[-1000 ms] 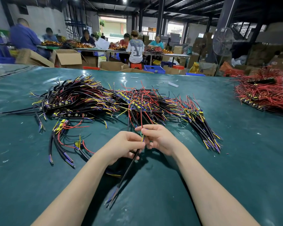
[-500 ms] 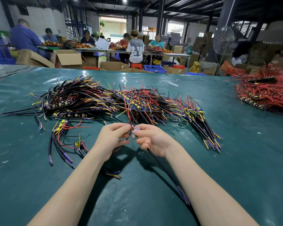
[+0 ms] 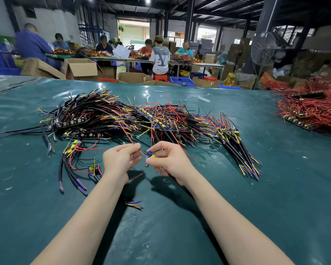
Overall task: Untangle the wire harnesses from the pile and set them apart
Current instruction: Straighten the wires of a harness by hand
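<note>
A tangled pile of wire harnesses [image 3: 134,117], black cables with red, yellow and purple leads, spreads across the green table [image 3: 275,188]. Just in front of it my right hand [image 3: 168,161] grips one harness by its blue and yellow connector end [image 3: 150,154]; its black cable runs back under my wrist. My left hand [image 3: 118,159] pinches a thin red wire [image 3: 129,138] that leads up into the pile. A few separated harnesses [image 3: 73,165] lie to the left of my hands. The two hands are a small gap apart.
A second heap of red-wired harnesses [image 3: 310,109] sits at the table's far right. A loose cable end [image 3: 134,204] lies under my left forearm. Beyond the table edge stand cardboard boxes [image 3: 80,68], a fan [image 3: 263,48] and several seated people at other tables.
My hands moved away from me toward the pile and slightly apart. The black cable swung from under my left hand to under my right wrist. My left hand now pinches a red wire.
</note>
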### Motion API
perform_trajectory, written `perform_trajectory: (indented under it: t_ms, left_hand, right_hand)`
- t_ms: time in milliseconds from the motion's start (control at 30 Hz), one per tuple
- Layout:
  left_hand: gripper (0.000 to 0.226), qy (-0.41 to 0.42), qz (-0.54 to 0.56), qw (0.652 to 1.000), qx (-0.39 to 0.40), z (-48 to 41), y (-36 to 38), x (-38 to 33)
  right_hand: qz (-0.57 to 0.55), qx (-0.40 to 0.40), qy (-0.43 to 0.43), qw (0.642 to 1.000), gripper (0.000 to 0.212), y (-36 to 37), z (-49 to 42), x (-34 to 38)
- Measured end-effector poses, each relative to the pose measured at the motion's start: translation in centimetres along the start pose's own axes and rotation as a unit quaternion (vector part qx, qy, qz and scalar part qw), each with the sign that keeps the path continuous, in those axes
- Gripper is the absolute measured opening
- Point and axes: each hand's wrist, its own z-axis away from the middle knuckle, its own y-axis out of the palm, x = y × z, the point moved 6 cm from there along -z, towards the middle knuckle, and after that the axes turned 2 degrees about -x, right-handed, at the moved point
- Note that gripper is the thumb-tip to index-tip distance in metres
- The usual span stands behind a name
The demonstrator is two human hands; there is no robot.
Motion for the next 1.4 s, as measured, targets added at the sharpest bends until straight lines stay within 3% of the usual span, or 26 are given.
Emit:
perform_trajectory:
  t_ms: [233,367,500,700,867,1000,1133,1267,1367,1400]
  left_hand:
    - [0.023,0.045,0.079,0.990,-0.103,-1.2,-2.4,-1.5]
    - [0.023,0.022,0.151,0.975,-0.160,-1.8,-3.9,-2.1]
    - [0.024,-0.019,0.170,0.975,-0.142,-2.5,-4.3,-2.1]
    - [0.025,-0.031,0.157,0.974,-0.162,-2.6,-4.5,-1.6]
    - [0.010,0.063,0.085,0.969,-0.221,-2.4,-4.9,-1.9]
    - [0.030,0.127,-0.048,0.961,-0.242,-1.9,-4.7,-2.4]
    - [0.035,0.130,-0.092,0.962,-0.221,-1.6,-4.0,-1.7]
    - [0.033,0.179,-0.103,0.955,-0.213,-0.6,-3.5,-1.9]
    - [0.031,0.232,-0.161,0.938,-0.202,0.2,-3.2,-2.0]
    - [0.030,0.242,-0.178,0.934,-0.192,0.5,-3.0,-2.0]
  right_hand:
    - [0.040,0.047,-0.007,0.998,0.026,0.7,0.3,0.1]
    - [0.047,0.071,0.002,0.996,0.025,0.0,0.5,-0.3]
    - [0.133,0.040,-0.004,0.990,0.018,-1.0,0.3,-1.1]
    - [0.321,0.016,-0.082,0.943,0.020,-0.9,0.2,-1.2]
    - [0.447,-0.030,-0.132,0.884,0.028,-1.0,0.3,-0.9]
    - [0.518,0.001,-0.180,0.836,0.018,0.3,0.6,-0.6]
    - [0.559,-0.018,-0.163,0.813,0.020,0.8,-0.1,-1.0]
    - [0.529,-0.015,-0.189,0.827,0.016,0.9,0.2,-0.2]
    - [0.308,-0.084,-0.256,0.912,0.004,-0.6,1.3,3.3]
    - [0.214,-0.137,-0.263,0.931,0.013,-2.0,1.4,4.6]
